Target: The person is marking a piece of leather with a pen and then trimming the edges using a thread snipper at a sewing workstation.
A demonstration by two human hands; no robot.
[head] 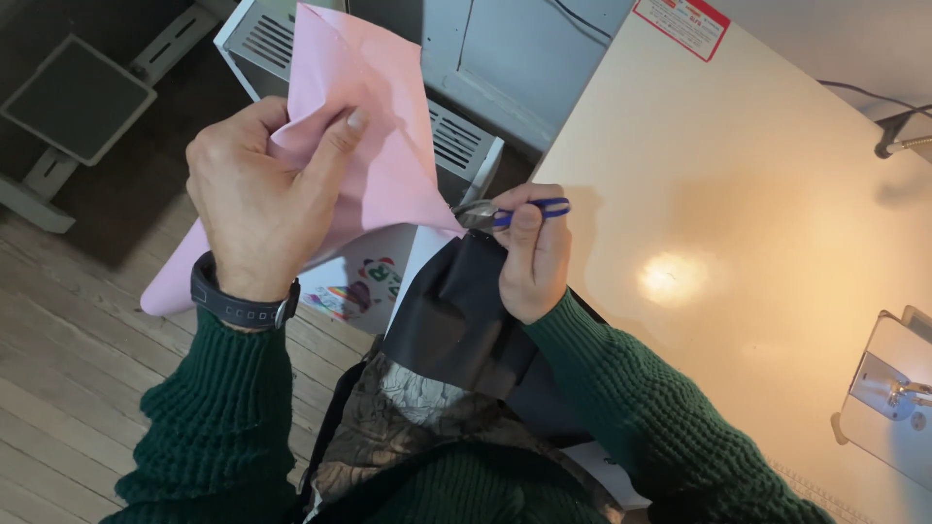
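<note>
A left hand (260, 199) clenched a bunched pink cloth (374, 126) and raised it left of the desk (738, 223), pulling it taut so that one corner ran to a point. At that point the right hand (532, 254), just off the desk's left edge, gripped small blue-handled snips (505, 212), blades touching the cloth tip, apparently placed to trim it. Black fabric (466, 320) lay on the lap below the right hand. A sewing machine part (888, 388) sat at the desk's right edge.
</note>
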